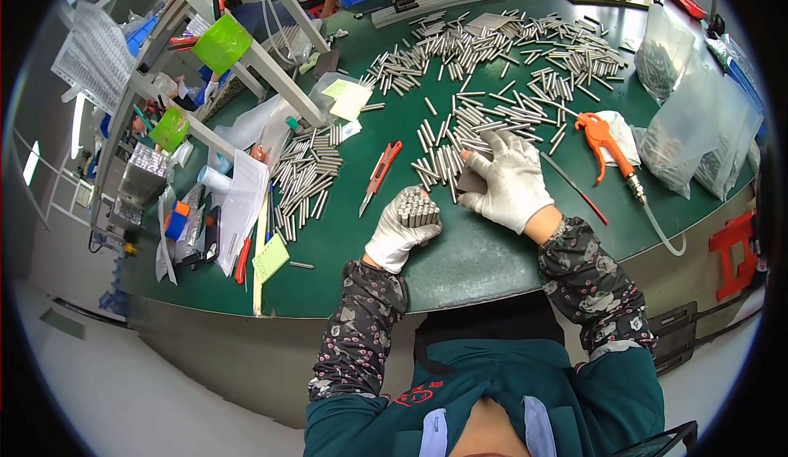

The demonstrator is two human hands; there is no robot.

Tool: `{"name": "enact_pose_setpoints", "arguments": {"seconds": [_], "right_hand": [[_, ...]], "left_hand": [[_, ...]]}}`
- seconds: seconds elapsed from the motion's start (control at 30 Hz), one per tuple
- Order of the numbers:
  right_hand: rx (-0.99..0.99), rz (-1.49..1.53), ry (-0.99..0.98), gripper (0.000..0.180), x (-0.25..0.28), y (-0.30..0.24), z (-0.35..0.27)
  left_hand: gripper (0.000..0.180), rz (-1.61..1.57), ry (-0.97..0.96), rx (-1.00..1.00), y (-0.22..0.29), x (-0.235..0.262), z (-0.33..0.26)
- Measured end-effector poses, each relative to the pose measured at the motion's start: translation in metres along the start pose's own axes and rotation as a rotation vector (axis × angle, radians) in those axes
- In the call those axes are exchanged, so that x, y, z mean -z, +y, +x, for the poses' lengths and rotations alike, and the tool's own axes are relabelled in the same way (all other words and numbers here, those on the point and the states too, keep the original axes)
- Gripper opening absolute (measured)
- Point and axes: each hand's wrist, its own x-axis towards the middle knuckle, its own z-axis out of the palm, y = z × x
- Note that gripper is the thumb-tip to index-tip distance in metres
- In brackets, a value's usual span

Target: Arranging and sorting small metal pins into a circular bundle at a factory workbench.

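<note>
Head view: left hand fist-like around pins

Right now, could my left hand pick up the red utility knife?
Probably not as it is: the left hand is wrapped around a bundle of metal pins. The way itself looks free, though; the red utility knife lies close by on the green table, with nothing on top.

Small print, nothing legible

No wording can be read clearly. At six o'clock in the view, a red round emblem with small characters beside it stands on the teal jacket. Fine print covers the hanging sheets at ten; faint marks show on the yellow-green note at eight.
</note>
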Motion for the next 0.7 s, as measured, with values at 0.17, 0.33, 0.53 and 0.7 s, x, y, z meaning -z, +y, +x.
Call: {"name": "enact_pose_setpoints", "arguments": {"seconds": [0.17, 0.33, 0.53, 0.7], "right_hand": [[0.127, 0.292, 0.000, 0.029, 0.008, -0.019, 0.011], [0.004, 0.145, 0.008, 0.014, 0.032, 0.009, -0.002], [-0.456, -0.159, -0.322, 0.022, 0.044, 0.081, -0.047], [-0.421, -0.218, -0.339, 0.018, 0.038, 0.089, -0.057]], "left_hand": [[0.047, 0.007, -0.015, -0.005, -0.001, 0.001, 0.001], [0.049, -0.017, -0.018, 0.002, -0.002, 0.004, 0.000], [0.052, -0.038, -0.029, 0.023, -0.001, 0.007, 0.001], [0.051, -0.032, -0.033, 0.017, 0.000, 0.005, 0.001]]}}
